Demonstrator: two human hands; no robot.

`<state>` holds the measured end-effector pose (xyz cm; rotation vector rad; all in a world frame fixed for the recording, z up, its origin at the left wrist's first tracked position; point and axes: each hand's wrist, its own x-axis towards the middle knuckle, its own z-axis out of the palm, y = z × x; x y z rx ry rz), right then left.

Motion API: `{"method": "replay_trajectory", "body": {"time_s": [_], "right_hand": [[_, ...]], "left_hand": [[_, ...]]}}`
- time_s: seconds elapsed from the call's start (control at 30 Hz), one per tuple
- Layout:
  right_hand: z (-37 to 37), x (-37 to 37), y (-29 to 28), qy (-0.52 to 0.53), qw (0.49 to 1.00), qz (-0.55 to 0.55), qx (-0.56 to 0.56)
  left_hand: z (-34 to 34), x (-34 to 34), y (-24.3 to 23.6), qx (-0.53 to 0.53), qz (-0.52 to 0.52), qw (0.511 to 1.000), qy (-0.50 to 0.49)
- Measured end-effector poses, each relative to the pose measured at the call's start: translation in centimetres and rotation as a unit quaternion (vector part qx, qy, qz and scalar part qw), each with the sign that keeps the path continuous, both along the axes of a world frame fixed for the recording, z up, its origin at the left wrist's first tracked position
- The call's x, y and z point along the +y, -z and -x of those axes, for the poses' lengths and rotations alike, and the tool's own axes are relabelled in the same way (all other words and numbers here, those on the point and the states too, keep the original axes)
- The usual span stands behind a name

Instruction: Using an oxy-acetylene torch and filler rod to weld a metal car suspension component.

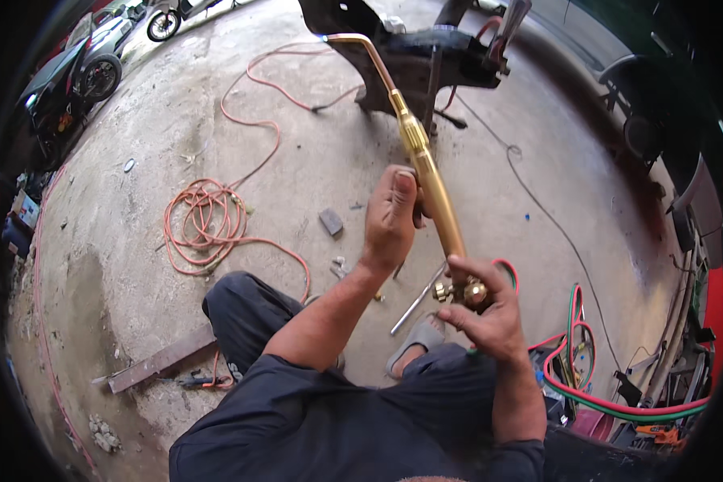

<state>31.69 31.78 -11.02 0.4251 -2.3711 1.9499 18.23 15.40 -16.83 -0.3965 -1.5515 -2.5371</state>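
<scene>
Two hands around one torch (pixel 414 136), held up over the floor (pixel 305 181): right hand (pixel 494 309) with grip pinched about the valves (pixel 475 291), left hand (pixel 387 217) with grip closed along the handle. Possible trouble: a valve turned by accident, from fingers so close. Farther along, the bent tip (pixel 374 55), pale blue at its end; cannot tell whether lit. Lower, an open sandal (pixel 427 335): risk of burns from falling hot bits. Off right, looped hoses (pixel 627 411): risk of a snag jerking the torch. Beyond, an orange hose (pixel 234 210) and black part (pixel 414 48): risk of scorching, if lit, from careless swings.
</scene>
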Motion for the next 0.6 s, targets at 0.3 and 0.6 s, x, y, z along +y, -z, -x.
{"method": "replay_trajectory", "body": {"time_s": [0.3,0.6], "right_hand": [[1.9,4.1,2.1,-0.004,0.985,0.16,-0.066],[1.2,4.3,3.9,-0.02,0.986,0.165,-0.032]], "left_hand": [[-11.6,0.0,32.5,-0.164,0.669,0.701,0.186],[-13.0,7.6,43.1,-0.145,0.682,0.692,0.183]]}}
